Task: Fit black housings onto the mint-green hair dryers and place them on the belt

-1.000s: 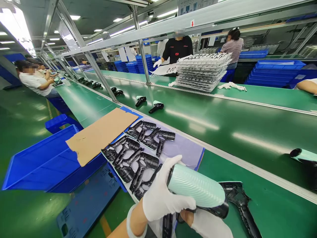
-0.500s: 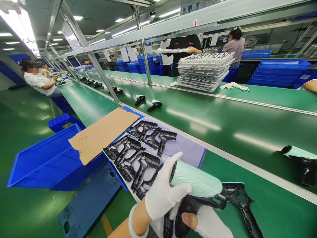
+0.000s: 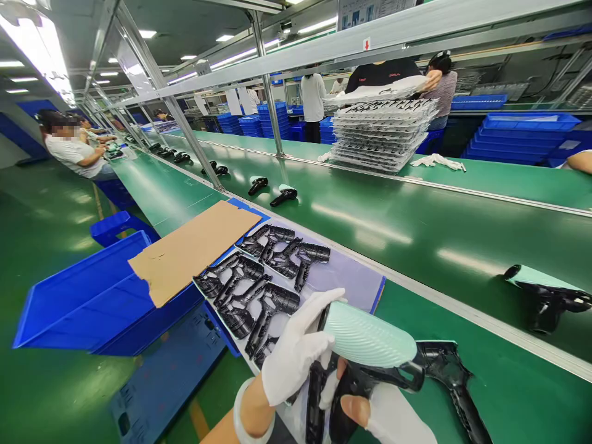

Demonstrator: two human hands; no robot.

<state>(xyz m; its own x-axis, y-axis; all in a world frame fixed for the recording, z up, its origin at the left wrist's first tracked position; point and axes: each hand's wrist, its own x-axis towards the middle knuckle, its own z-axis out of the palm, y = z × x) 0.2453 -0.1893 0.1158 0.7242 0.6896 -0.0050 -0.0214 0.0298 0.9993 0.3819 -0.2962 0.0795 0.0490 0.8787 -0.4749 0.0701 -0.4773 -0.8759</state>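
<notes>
A hair dryer (image 3: pixel 370 336) with a mint-green ribbed barrel and a black handle is held low in front of me. My right hand (image 3: pixel 393 414), in a white glove with bare fingertips, wraps round its handle. My left hand (image 3: pixel 296 345), also gloved, cups the wide end of the barrel, its thumb on the near side and its fingers behind. How firmly the left fingers press is hidden. Beside the dryer, on the green bench, lies a black half shell (image 3: pixel 456 382). Left of my hands, several black half shells (image 3: pixel 277 300) rest on a lilac sheet (image 3: pixel 345 277).
A green conveyor belt (image 3: pixel 351 216) runs beyond the bench, carrying several dryers, one of them a green-and-black dryer (image 3: pixel 546 296) at right. Cardboard (image 3: pixel 194 246) lies over a blue bin (image 3: pixel 92 296) at left. Across the belt, a person handles a stack of trays (image 3: pixel 382 135).
My left thumb has drawn back from the barrel's side towards its wide end. Dryers on the belt have shifted left. The person opposite has brought a tray over the stack.
</notes>
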